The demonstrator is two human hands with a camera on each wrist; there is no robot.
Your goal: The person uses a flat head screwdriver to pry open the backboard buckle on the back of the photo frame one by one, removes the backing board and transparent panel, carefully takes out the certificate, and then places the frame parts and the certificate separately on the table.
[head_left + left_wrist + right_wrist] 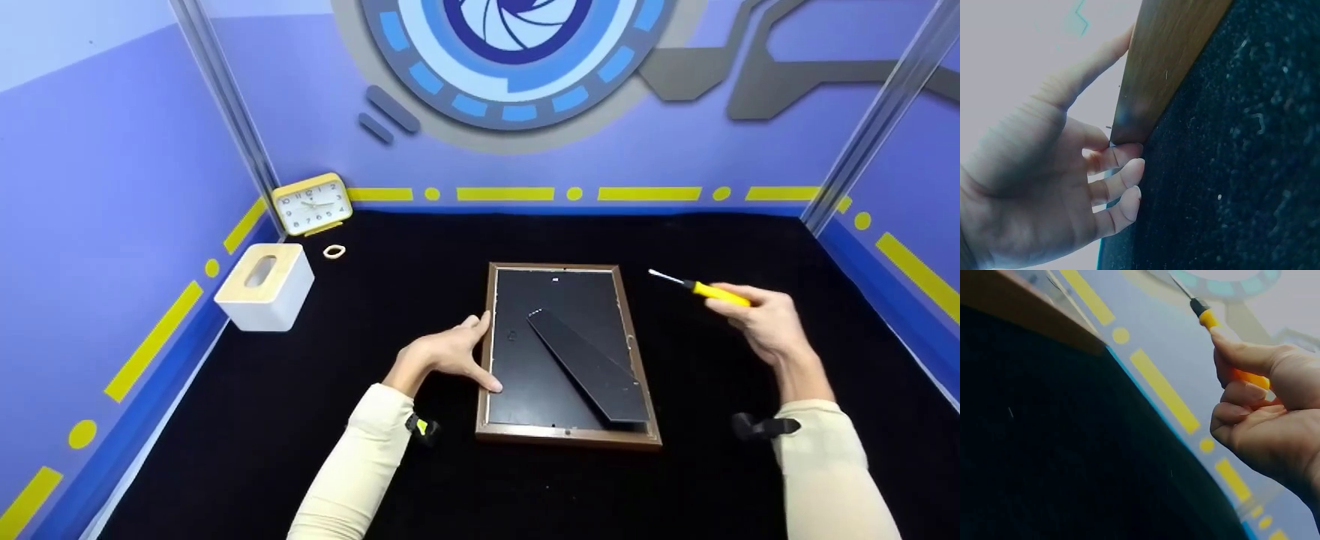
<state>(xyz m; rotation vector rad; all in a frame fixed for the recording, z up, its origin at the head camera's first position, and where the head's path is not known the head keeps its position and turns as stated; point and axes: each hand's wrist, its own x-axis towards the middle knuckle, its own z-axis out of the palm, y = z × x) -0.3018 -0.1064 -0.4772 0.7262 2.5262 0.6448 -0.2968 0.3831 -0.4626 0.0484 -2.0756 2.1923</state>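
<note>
We saw a picture frame lying face down near the middle of the black tabletop, its dark backing board upward and its folding stand lying flat, slanting from the upper left toward the lower right corner. The frame's long axis ran away from us, nearly straight ahead, so it lay between the two hands, with its left long edge beside our left hand and its right long edge facing our right.

Our left hand was the nearer of the two: it was in contact with the frame, thumb lying along the top of the wooden left edge and the other fingers only loosely bent, their tips against the side of the wood where it met the cloth. It steadied the frame rather than clasped it.

Our right hand was off to the right of the frame, raised above the tabletop and apart from it. Its fingers were curled tightly round the yellow handle of a small screwdriver, whose thin metal tip pointed up and left, toward the frame's far right corner without touching it.

At the far left stood a white tissue box, a small yellow clock and a little ring.
</note>
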